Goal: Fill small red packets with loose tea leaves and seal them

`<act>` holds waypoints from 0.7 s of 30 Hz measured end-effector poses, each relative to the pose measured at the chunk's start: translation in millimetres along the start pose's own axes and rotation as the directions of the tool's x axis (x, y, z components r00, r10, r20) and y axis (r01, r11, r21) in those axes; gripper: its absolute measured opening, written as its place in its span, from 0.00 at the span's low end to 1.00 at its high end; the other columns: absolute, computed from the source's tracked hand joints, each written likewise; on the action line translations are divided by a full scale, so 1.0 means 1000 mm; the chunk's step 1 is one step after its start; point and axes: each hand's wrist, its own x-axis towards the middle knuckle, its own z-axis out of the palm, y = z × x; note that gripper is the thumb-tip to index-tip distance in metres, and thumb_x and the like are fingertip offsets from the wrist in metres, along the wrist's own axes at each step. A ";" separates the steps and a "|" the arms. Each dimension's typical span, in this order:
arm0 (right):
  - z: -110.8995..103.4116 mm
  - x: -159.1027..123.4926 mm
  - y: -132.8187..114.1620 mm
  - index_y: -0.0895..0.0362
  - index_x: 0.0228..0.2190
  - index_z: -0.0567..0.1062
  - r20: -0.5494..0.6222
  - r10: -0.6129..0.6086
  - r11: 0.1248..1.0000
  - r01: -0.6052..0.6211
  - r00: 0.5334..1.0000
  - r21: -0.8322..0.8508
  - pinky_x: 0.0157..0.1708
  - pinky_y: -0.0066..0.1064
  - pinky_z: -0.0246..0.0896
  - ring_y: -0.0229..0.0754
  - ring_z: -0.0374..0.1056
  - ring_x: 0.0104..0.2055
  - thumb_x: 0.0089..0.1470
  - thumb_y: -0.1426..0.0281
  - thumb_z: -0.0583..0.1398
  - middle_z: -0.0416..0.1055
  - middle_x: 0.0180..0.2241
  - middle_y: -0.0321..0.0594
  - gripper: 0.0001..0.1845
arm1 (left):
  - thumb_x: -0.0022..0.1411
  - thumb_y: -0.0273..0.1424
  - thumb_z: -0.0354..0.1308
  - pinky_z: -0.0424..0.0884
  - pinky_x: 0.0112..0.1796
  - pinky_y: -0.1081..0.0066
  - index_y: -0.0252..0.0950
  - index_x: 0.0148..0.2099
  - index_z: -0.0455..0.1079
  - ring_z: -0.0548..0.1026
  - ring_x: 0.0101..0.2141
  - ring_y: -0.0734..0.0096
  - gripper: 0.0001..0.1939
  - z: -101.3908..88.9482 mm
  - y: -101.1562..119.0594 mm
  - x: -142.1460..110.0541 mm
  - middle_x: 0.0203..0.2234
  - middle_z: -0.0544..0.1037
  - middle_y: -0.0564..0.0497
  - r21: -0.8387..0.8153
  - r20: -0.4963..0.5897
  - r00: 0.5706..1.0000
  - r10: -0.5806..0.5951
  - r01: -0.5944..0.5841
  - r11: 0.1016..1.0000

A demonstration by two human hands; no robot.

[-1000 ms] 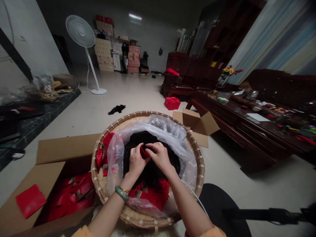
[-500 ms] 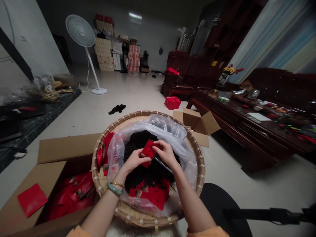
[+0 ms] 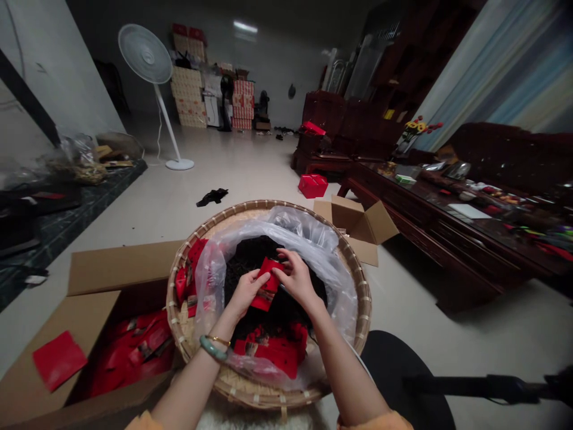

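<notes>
Both of my hands hold a small red foil packet (image 3: pixel 267 290) above a heap of dark, loose tea-like leaves (image 3: pixel 249 258). My left hand (image 3: pixel 243 293) grips its left side, and my right hand (image 3: pixel 296 278) pinches its top edge. The leaves lie in a clear plastic bag (image 3: pixel 286 230) inside a round woven bamboo basket (image 3: pixel 268 207). More red packets (image 3: pixel 268 352) lie on the bag below my wrists. A thin dark edge shows by my right hand, too hidden to name. A jade bangle (image 3: pixel 212 348) and a thin gold bracelet ring my left wrist.
An open cardboard box (image 3: pixel 120 269) of red packets stands left of the basket, with a flat red packet (image 3: pixel 59 361) on its flap. A smaller open carton (image 3: pixel 360 224) stands behind right. A wooden table (image 3: pixel 447 227) runs along the right; a stand fan (image 3: pixel 145 55) stands far back.
The red packet has come out from between my hands and now shows clearly, hanging lower. My right hand has moved up to its top edge, and my left wrist has shifted slightly right.
</notes>
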 end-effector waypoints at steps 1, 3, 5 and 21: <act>0.004 -0.002 0.003 0.54 0.43 0.73 -0.045 0.055 0.998 -0.055 0.997 0.011 0.30 0.29 0.64 0.38 0.67 0.30 0.44 0.69 0.62 0.71 0.37 0.41 0.21 | 0.48 0.44 0.62 0.71 0.26 0.71 0.31 0.41 0.69 0.74 0.22 0.71 0.24 0.001 -0.001 0.000 0.24 0.77 0.52 -0.002 -0.024 1.000 0.017 -0.017 1.000; 0.009 -0.006 0.009 0.57 0.37 0.75 -0.044 0.185 0.982 -0.183 0.982 0.051 0.25 0.28 0.62 0.37 0.64 0.24 0.44 0.66 0.62 0.71 0.28 0.38 0.15 | 0.48 0.44 0.62 0.71 0.26 0.71 0.31 0.41 0.69 0.74 0.22 0.71 0.23 0.001 -0.002 -0.001 0.24 0.77 0.52 0.001 -0.055 0.998 0.034 -0.034 0.999; 0.010 -0.010 0.014 0.58 0.26 0.75 0.020 0.287 0.952 -0.288 0.958 0.104 0.21 0.27 0.58 0.36 0.61 0.20 0.44 0.63 0.62 0.68 0.20 0.35 0.11 | 0.49 0.44 0.61 0.70 0.25 0.72 0.32 0.40 0.69 0.74 0.21 0.72 0.22 0.000 -0.003 -0.001 0.23 0.76 0.53 0.017 -0.049 0.999 0.021 -0.020 1.000; 0.003 -0.021 0.027 0.59 0.26 0.75 0.120 0.338 0.932 -0.350 0.933 0.097 0.23 0.27 0.59 0.38 0.65 0.23 0.45 0.61 0.61 0.72 0.22 0.37 0.12 | 0.42 0.35 0.68 0.72 0.26 0.71 0.32 0.44 0.67 0.78 0.26 0.63 0.26 -0.002 -0.008 -0.005 0.28 0.78 0.48 -0.030 0.093 0.986 -0.140 0.143 0.989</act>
